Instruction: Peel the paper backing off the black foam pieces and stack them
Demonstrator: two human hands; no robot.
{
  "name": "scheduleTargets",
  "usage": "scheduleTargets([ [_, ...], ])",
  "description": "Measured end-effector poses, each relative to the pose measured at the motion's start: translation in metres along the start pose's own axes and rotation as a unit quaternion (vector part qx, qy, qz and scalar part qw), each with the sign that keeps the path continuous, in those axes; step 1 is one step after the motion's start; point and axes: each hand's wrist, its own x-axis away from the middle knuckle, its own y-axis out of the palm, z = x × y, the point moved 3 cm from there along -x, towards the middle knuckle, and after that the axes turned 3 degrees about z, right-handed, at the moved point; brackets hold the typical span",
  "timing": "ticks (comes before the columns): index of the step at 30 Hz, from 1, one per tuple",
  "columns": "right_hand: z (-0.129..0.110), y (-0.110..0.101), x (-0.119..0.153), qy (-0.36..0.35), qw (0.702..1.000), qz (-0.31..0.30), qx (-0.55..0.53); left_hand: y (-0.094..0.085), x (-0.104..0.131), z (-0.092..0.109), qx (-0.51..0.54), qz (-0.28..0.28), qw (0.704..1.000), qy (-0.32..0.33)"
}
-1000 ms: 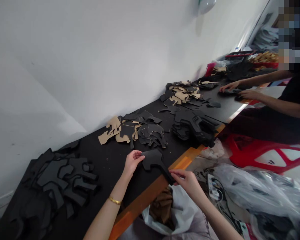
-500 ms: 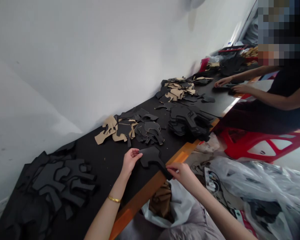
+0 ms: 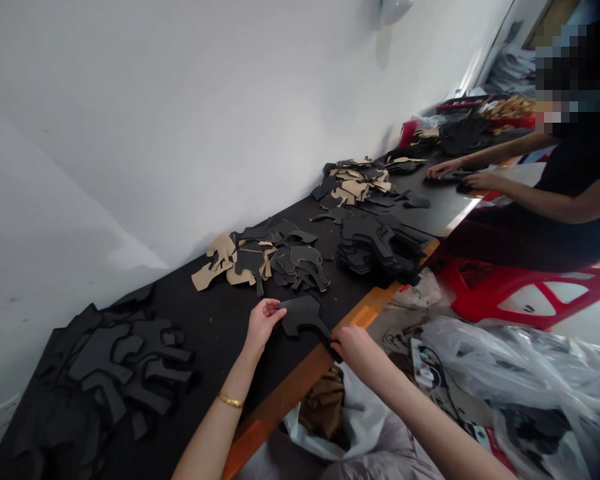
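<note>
Between my two hands is a flat black cut-out piece [image 3: 303, 315], wide on its left and narrowing to a strip at the lower right. My left hand [image 3: 264, 323] pinches the wide end at its left edge. At the narrow end, close to the table's front edge, my right hand [image 3: 355, 347] is closed on the strip, its fingertips partly hidden. Just behind the piece lies a heap of black and tan cut-outs [image 3: 300, 263]. A stack of thick black pieces [image 3: 380, 243] rests to the right of it.
More black pieces [image 3: 115, 363] are piled at the table's left. Farther back sits another tan and black heap [image 3: 353, 183]. A co-worker's hands [image 3: 460, 175] work at the right. Below the edge are an open bag [image 3: 365, 407], plastic wrapping [image 3: 520, 360] and a red chair [image 3: 505, 293].
My right hand has turned slightly, with its fingers curled more around the strip. My left hand keeps its pinch. The view has shifted a little.
</note>
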Motion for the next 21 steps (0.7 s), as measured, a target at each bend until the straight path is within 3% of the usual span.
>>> scheduleTargets([
  [9,-0.003,-0.008,-0.009,0.0,1.0,-0.026,-0.002,0.0,-0.002,-0.003,0.0,0.001,1.0,0.0],
  [16,-0.001,-0.023,-0.006,-0.021,0.995,-0.048,-0.083,0.001,0.0,0.0,0.0,-0.004,1.0,0.001],
  [21,0.003,-0.019,0.0,-0.021,0.987,-0.061,-0.146,0.001,0.0,0.0,-0.004,-0.003,1.0,0.001],
])
